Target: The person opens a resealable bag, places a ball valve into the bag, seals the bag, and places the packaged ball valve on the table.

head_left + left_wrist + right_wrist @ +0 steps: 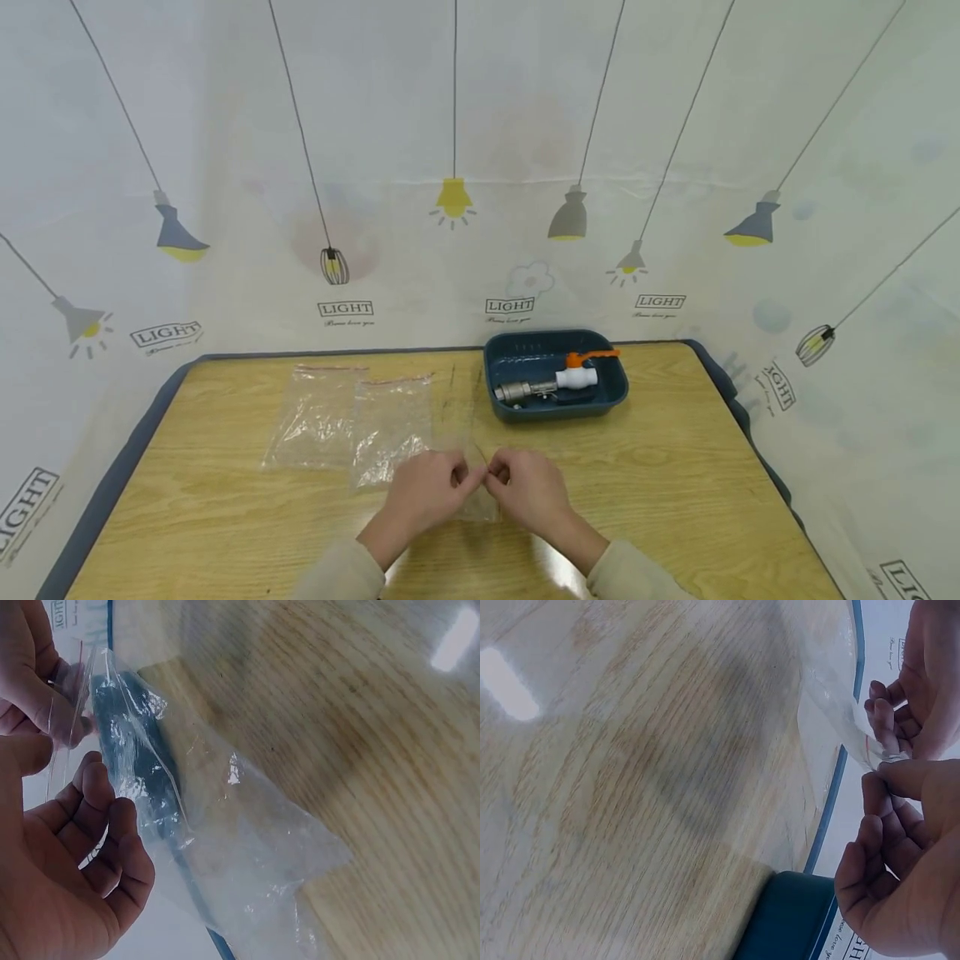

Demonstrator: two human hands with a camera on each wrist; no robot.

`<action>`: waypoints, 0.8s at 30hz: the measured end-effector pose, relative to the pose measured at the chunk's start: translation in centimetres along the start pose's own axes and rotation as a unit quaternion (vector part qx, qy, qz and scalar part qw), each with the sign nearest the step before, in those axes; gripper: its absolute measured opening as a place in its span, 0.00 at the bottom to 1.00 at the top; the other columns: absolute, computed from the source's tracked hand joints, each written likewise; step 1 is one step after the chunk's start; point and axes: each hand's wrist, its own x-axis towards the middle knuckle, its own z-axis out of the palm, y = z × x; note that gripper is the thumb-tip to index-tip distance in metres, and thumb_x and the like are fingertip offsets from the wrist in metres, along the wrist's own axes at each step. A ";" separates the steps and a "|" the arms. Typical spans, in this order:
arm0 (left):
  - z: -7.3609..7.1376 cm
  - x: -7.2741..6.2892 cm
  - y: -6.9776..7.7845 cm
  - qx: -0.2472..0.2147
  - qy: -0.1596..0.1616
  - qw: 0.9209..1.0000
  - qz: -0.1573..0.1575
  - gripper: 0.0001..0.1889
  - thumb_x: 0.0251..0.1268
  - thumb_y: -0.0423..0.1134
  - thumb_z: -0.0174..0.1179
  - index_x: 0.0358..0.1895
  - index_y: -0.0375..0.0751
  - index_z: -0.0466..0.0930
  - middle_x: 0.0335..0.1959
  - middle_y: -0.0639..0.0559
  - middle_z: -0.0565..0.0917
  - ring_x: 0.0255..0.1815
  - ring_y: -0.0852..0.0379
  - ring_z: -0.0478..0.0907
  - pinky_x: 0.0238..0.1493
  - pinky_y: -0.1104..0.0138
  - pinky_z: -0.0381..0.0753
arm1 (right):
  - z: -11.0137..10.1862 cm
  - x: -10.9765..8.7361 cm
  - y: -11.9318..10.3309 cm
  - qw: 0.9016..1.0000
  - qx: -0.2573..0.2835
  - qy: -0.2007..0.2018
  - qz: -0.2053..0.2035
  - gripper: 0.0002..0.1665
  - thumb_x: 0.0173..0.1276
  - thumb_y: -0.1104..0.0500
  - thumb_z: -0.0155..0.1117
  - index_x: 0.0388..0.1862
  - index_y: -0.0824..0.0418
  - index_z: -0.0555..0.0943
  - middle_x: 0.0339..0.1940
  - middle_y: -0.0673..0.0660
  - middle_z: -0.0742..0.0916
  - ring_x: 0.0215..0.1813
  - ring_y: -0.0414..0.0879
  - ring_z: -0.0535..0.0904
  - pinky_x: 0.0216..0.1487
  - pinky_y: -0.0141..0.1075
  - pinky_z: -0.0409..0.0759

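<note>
Both hands meet over the front middle of the table at the top edge of a clear zip bag (232,817). My left hand (431,487) pinches that edge between thumb and index finger, its other fingers loosely curled. Right beside it, my right hand (907,877) pinches the same edge with thumb and forefinger. Below the hands the bag hangs thin and wrinkled, and I see nothing inside it. Two more clear zip bags, a left one (318,417) and a right one (393,425), lie flat beyond my left hand, their red-edged tops facing away.
A dark blue tray (555,410) stands at the back, right of centre. In it lie a white valve (576,378) with an orange lever (600,354) and a metal fitting (516,391). Behind the wooden table (675,483) hangs a lamp-patterned sheet (480,108).
</note>
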 end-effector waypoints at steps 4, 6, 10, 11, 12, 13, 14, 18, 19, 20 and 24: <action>0.3 0.0 -0.1 -0.013 -0.001 1.000 0.005 0.20 0.68 0.55 0.53 0.17 0.54 0.73 0.13 0.64 0.71 0.16 0.66 0.64 0.19 0.71 0.63 | -0.1 0.1 -0.1 1.000 0.003 0.001 -0.007 0.06 0.65 0.50 0.67 0.28 0.46 0.85 0.22 0.40 0.85 0.24 0.30 0.75 0.25 0.28 0.71; 0.3 0.0 -0.1 -0.028 -0.001 1.000 0.006 0.19 0.67 0.51 0.54 0.17 0.53 0.74 0.13 0.63 0.70 0.15 0.66 0.64 0.19 0.72 0.63 | -0.2 0.1 -0.1 1.000 0.010 -0.001 -0.010 0.07 0.66 0.50 0.66 0.29 0.47 0.85 0.23 0.40 0.85 0.24 0.30 0.74 0.25 0.28 0.71; 0.4 0.0 -0.4 -0.050 -0.003 0.999 0.010 0.17 0.66 0.45 0.55 0.17 0.52 0.75 0.12 0.64 0.70 0.14 0.67 0.62 0.18 0.73 0.63 | -0.4 0.2 0.1 1.000 0.016 -0.002 -0.009 0.07 0.67 0.51 0.65 0.30 0.48 0.85 0.24 0.41 0.85 0.24 0.31 0.73 0.24 0.28 0.70; 0.4 0.0 -0.4 -0.054 -0.003 0.998 0.011 0.17 0.66 0.45 0.55 0.16 0.53 0.74 0.11 0.64 0.69 0.14 0.68 0.62 0.18 0.73 0.63 | -0.4 0.2 0.1 1.000 0.015 -0.001 -0.009 0.07 0.67 0.51 0.64 0.30 0.48 0.85 0.24 0.41 0.85 0.24 0.30 0.73 0.25 0.28 0.70; 0.4 -0.1 -0.4 -0.057 -0.003 0.998 0.011 0.17 0.65 0.44 0.55 0.15 0.53 0.73 0.11 0.64 0.69 0.13 0.68 0.61 0.18 0.73 0.62 | -0.4 0.2 0.2 1.000 0.013 -0.002 -0.008 0.07 0.67 0.52 0.64 0.30 0.48 0.85 0.23 0.41 0.84 0.23 0.30 0.73 0.24 0.28 0.70; 0.4 -0.1 -0.5 -0.057 -0.003 0.998 0.010 0.18 0.65 0.44 0.55 0.14 0.53 0.70 0.10 0.64 0.67 0.13 0.68 0.60 0.17 0.73 0.61 | -0.5 0.3 0.3 1.000 0.013 -0.005 -0.006 0.07 0.67 0.52 0.64 0.29 0.49 0.85 0.23 0.42 0.84 0.23 0.31 0.72 0.24 0.29 0.70; 0.3 -0.1 -0.5 -0.059 -0.004 0.998 0.008 0.19 0.65 0.44 0.55 0.13 0.53 0.68 0.10 0.64 0.66 0.12 0.67 0.59 0.16 0.73 0.60 | -0.5 0.4 0.4 1.000 0.012 -0.008 -0.004 0.07 0.67 0.53 0.64 0.29 0.49 0.85 0.22 0.42 0.84 0.22 0.31 0.72 0.24 0.29 0.70; -0.1 -0.4 -0.3 -0.061 0.000 0.998 0.009 0.21 0.62 0.43 0.55 0.11 0.55 0.61 0.08 0.65 0.60 0.11 0.68 0.54 0.15 0.73 0.55 | -0.8 0.6 0.7 1.000 0.010 -0.023 0.006 0.08 0.67 0.54 0.64 0.27 0.50 0.84 0.21 0.42 0.83 0.21 0.32 0.71 0.23 0.29 0.69; -0.2 -0.5 -0.3 -0.062 0.001 0.998 0.010 0.22 0.62 0.43 0.55 0.11 0.55 0.60 0.08 0.66 0.59 0.11 0.68 0.53 0.15 0.74 0.54 | -0.9 0.6 0.8 1.000 0.010 -0.026 0.010 0.08 0.66 0.54 0.65 0.26 0.51 0.84 0.21 0.42 0.83 0.20 0.33 0.71 0.23 0.29 0.69; -0.3 -0.6 -0.2 -0.063 0.003 0.998 0.011 0.22 0.61 0.42 0.55 0.11 0.55 0.59 0.07 0.66 0.58 0.11 0.68 0.52 0.15 0.74 0.53 | -0.9 0.7 1.0 0.999 0.007 -0.028 0.013 0.08 0.66 0.54 0.65 0.26 0.51 0.84 0.21 0.42 0.83 0.21 0.33 0.71 0.23 0.29 0.68; -1.0 -0.8 0.0 -0.067 0.006 0.998 0.014 0.22 0.59 0.42 0.56 0.10 0.54 0.58 0.08 0.66 0.56 0.12 0.68 0.51 0.17 0.74 0.52 | -1.1 0.8 1.5 0.999 0.004 -0.037 0.029 0.08 0.65 0.54 0.65 0.25 0.51 0.83 0.20 0.43 0.82 0.21 0.35 0.71 0.23 0.30 0.68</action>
